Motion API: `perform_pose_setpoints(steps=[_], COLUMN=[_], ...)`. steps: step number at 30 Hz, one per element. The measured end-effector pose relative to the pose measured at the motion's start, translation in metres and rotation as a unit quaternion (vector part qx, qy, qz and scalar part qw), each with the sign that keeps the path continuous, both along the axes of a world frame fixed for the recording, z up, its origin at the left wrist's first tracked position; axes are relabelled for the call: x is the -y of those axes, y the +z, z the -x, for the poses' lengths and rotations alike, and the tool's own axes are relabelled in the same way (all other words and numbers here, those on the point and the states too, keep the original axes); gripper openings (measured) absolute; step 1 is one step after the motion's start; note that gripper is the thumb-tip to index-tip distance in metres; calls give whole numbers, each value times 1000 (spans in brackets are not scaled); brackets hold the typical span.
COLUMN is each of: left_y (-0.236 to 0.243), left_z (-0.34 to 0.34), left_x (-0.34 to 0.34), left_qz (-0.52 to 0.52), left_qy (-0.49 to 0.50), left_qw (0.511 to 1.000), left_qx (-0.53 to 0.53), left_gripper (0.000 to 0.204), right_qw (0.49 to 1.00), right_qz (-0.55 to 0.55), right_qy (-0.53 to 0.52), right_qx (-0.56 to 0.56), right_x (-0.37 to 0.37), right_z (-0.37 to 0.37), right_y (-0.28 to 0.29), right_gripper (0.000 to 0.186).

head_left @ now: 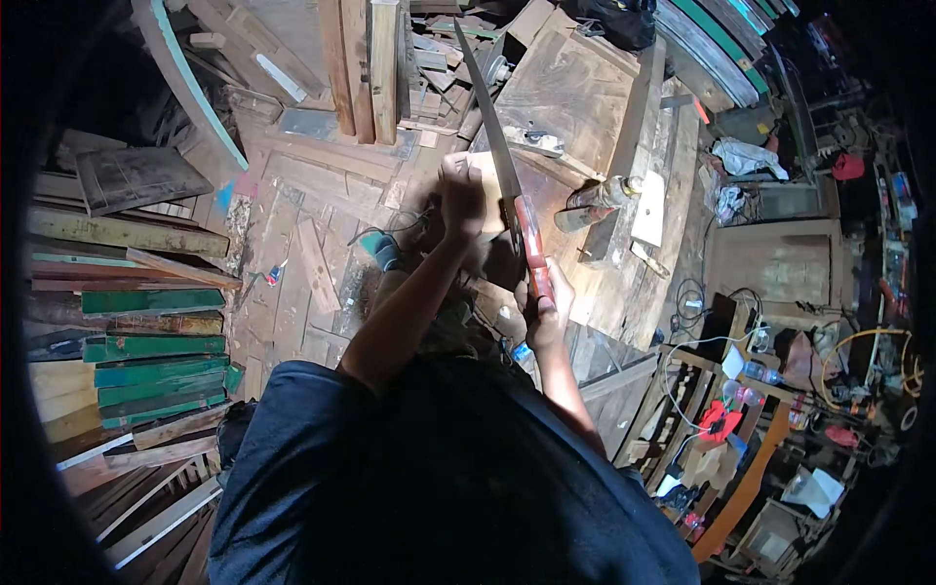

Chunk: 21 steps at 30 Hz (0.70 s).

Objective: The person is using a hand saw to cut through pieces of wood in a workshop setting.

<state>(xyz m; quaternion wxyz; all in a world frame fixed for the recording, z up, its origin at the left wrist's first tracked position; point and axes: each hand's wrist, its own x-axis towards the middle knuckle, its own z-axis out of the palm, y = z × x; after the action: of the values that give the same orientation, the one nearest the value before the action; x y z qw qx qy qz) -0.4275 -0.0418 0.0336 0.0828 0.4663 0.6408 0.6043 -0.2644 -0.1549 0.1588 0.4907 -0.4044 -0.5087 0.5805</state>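
A handsaw with a red handle (531, 239) is held upright in front of me, its long dark blade (490, 122) pointing away toward the far side. My right hand (549, 295) is closed around the lower end of that handle. To the left of the blade, my left hand (464, 200) grips a pale wooden block (490, 177) at the edge of the workbench (661, 161). The blade passes close along the block's right side; whether they touch I cannot tell. The left hand's fingers are partly in shadow and hide part of the block.
Glass jars (590, 213) and a pale flat piece (649, 213) rest on the bench. Upright planks (382, 73) stand beyond my left hand. Stacked green-painted boards (161, 375) lie at left. Wood scraps litter the floor (283, 224); a white cable (673, 375) hangs at right.
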Motion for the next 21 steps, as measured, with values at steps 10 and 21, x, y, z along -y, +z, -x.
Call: perform_pose_setpoints(steps=[10, 21], left_y=[23, 38], left_z=[-3, -11], left_x=[0, 5], left_qz=[93, 101], left_qy=[-8, -35], left_qw=[988, 983], left_qx=[122, 146], left_gripper=[40, 32], right_qw=[977, 997], right_qz=[92, 22], right_qy=[-68, -24], right_qx=[177, 69], right_x=[83, 46], right_z=[-44, -32], right_y=[29, 9], right_gripper=[96, 82])
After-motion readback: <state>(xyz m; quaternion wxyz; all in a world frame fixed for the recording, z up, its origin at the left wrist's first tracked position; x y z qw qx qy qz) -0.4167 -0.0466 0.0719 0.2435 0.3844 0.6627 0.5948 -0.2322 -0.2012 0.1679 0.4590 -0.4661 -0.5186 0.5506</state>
